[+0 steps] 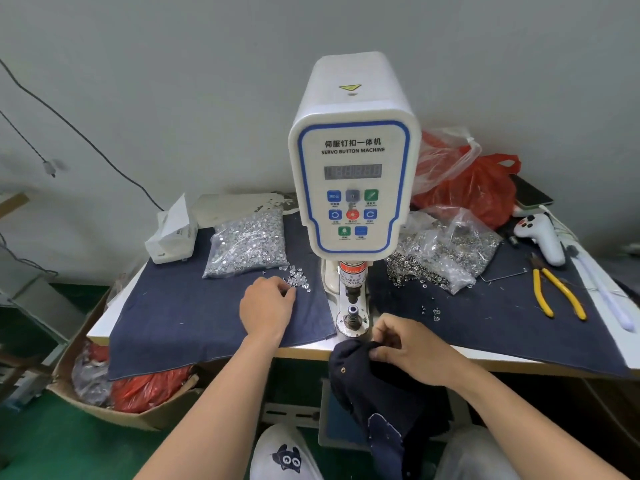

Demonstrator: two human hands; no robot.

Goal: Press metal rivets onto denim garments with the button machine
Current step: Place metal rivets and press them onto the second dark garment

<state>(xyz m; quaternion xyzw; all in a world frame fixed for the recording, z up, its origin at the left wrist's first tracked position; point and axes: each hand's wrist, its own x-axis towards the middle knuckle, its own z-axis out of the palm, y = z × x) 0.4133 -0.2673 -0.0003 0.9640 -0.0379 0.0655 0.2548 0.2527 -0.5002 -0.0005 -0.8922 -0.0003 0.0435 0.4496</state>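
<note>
At the far left of the worktop [104, 327] sits a white tissue box [171, 235], then a clear bag of silver rivets [249, 242] on dark blue cloth [180, 317]. The left hand [266, 308] rests on the cloth, fingertips curled onto a small loose heap of rivets [298, 280]; whether it has hold of one cannot be told. The white button machine [353, 161] stands in the middle. At the near edge, the right hand [412, 346] pinches a dark denim garment [377, 382] hanging off the worktop. Farther right lie a second bag of rivets [446, 251], red plastic bags [474, 185] and yellow-handled pliers [557, 292].
</note>
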